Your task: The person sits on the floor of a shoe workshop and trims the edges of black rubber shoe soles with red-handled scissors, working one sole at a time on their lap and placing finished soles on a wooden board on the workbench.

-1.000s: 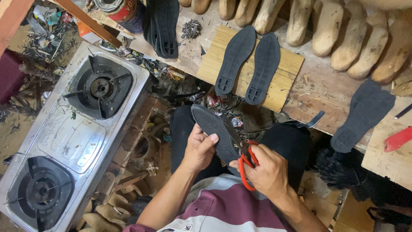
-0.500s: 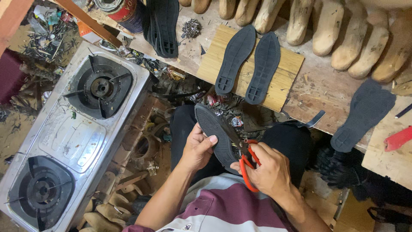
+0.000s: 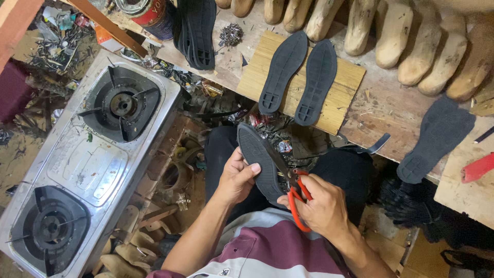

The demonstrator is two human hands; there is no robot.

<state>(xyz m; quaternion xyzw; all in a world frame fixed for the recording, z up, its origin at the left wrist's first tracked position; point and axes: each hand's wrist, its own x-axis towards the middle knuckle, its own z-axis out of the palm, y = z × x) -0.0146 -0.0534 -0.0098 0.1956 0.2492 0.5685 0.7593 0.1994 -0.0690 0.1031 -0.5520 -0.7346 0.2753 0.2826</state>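
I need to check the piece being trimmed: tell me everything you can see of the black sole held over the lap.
The black rubber-looking shoe sole is flat and elongated, with a fine textured face and a raised rim. It is held tilted over the lap, one rounded end pointing up toward the bench. The left hand grips its near edge, thumb on top. The orange-handled scissors in the right hand meet its right edge, and that hand hides its lower end.

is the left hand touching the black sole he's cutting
Touching. The head view shows the left hand gripping the black sole, thumb pressed on its face.
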